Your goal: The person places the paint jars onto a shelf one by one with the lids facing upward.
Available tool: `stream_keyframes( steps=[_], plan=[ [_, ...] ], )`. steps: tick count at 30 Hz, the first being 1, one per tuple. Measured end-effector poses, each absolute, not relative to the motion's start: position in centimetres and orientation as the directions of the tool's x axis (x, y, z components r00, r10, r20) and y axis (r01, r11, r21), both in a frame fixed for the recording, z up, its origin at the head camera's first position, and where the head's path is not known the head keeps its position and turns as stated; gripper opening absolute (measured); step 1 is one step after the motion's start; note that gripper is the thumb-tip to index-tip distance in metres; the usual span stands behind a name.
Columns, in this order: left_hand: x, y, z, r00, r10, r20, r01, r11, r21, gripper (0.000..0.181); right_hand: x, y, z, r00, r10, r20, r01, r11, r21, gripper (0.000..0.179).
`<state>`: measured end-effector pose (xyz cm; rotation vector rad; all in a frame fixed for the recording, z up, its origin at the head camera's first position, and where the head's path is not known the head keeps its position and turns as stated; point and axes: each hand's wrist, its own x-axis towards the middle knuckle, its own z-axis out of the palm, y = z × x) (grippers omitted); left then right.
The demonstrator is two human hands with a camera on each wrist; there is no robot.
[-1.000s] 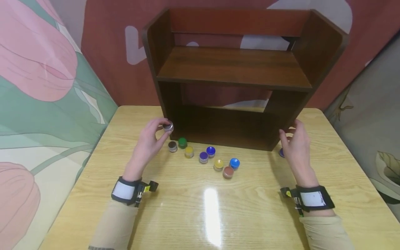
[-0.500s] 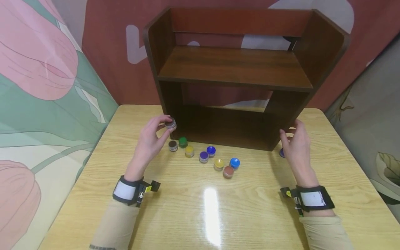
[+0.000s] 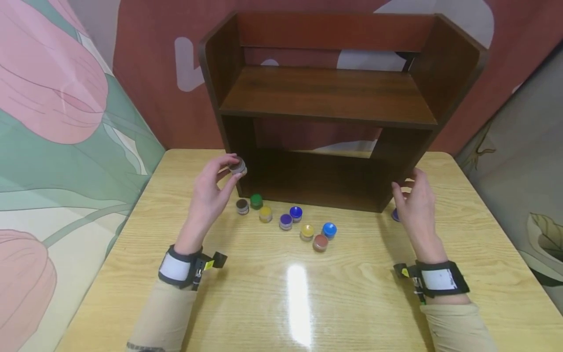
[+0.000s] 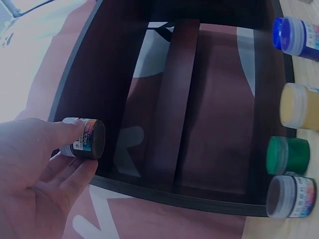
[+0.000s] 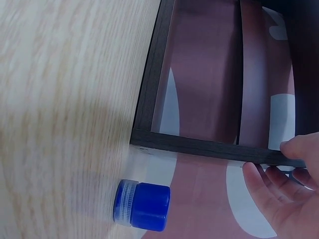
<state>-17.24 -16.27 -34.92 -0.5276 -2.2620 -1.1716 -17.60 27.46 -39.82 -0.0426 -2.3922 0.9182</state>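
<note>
My left hand (image 3: 211,190) pinches a small paint jar (image 3: 239,166) with dark paint between thumb and fingers. It holds the jar above the table at the left front edge of a dark brown wooden shelf (image 3: 330,98); a label shows on the jar's side (image 4: 85,137) in the left wrist view. On the other side, my right hand (image 3: 415,208) grips the shelf's right side panel (image 5: 199,147), thumb at the front edge and fingers along the outside. A blue paint jar (image 5: 144,205) stands beside that panel, partly hidden by the hand in the head view.
In front of the shelf, several paint jars stand on the wooden table (image 3: 255,293): dark (image 3: 242,206), green (image 3: 256,201), yellow (image 3: 265,214), purple (image 3: 286,222), deep blue (image 3: 296,213), ochre (image 3: 307,232), light blue (image 3: 329,230) and brown (image 3: 320,243). Patterned cloth surrounds the table.
My left hand has lifted its paint jar a little higher along the shelf's left edge, and more of the jar's side shows. The right hand stays in place on the panel.
</note>
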Motion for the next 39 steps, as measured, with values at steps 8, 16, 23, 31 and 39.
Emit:
stream_keyframes(
  steps=[8, 16, 23, 31, 39],
  plan=[
    [-17.2, -15.9, -33.4, -0.759, 0.071, 0.647, 0.571, 0.549, 0.610, 0.036, -17.6, 27.4, -39.8, -0.838, 0.224, 0.497, -0.165, 0.764, -0.624, 0.043],
    [-17.2, -15.6, -31.9, -0.735, 0.074, 0.673, 0.591, 0.555, 0.585, 0.035, -17.6, 27.4, -39.8, -0.841, 0.228, 0.491, -0.158, 0.764, -0.626, 0.044],
    [-17.2, -15.4, -30.7, -0.727, 0.079, 0.682, 0.596, 0.567, 0.569, 0.036, -17.6, 27.4, -39.8, -0.839, 0.227, 0.495, -0.161, 0.765, -0.624, 0.043],
    [-17.3, -15.2, -29.5, -0.715, 0.089, 0.693, 0.601, 0.584, 0.545, 0.036, -17.6, 27.4, -39.8, -0.837, 0.217, 0.503, -0.176, 0.762, -0.623, 0.043],
    [-17.7, -14.4, -28.3, -0.700, 0.100, 0.707, 0.620, 0.575, 0.533, 0.037, -17.6, 27.5, -39.9, -0.835, 0.212, 0.508, -0.188, 0.758, -0.625, 0.042]
  ],
)
